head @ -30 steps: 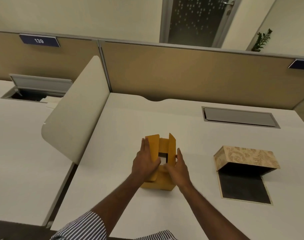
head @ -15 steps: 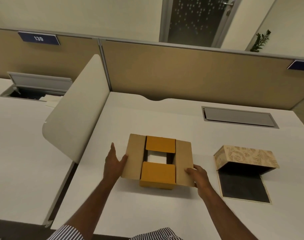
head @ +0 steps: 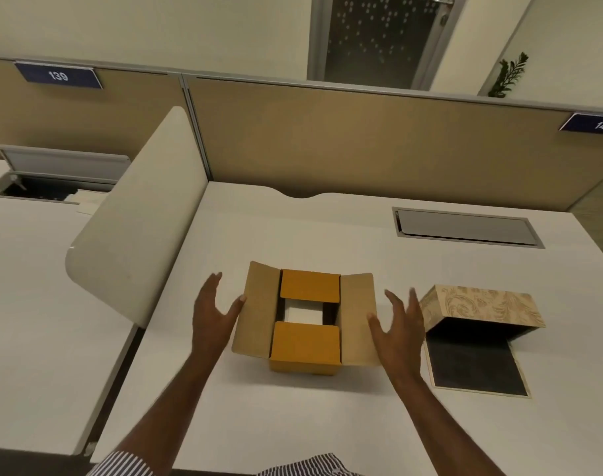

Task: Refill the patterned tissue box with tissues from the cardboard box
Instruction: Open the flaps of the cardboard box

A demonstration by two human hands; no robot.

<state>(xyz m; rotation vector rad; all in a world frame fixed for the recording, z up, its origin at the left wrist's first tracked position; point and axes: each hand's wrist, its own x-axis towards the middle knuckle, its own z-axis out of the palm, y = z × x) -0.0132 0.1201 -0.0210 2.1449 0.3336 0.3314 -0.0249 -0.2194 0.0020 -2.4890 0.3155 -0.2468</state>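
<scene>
On the white counter (head: pixel 293 417), bounded by tan partitions (head: pixel 361 142), a cardboard box (head: pixel 305 321) sits flaps spread between both hands, left hand (head: pixel 212 314) and right hand (head: pixel 398 326) open, holding nothing; the patterned tissue box (head: pixel 478 305) lies toward the right edge.

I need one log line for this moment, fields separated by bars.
stage: cardboard box outer flaps open, inner flaps shut | left hand open, beside box | right hand open, beside box | patterned tissue box open, untouched

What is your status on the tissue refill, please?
Left hand open, thumb at cardboard box side flap; right hand open, empty. Inner flaps partly cover tissues. Patterned tissue box open, unfilled.
</scene>
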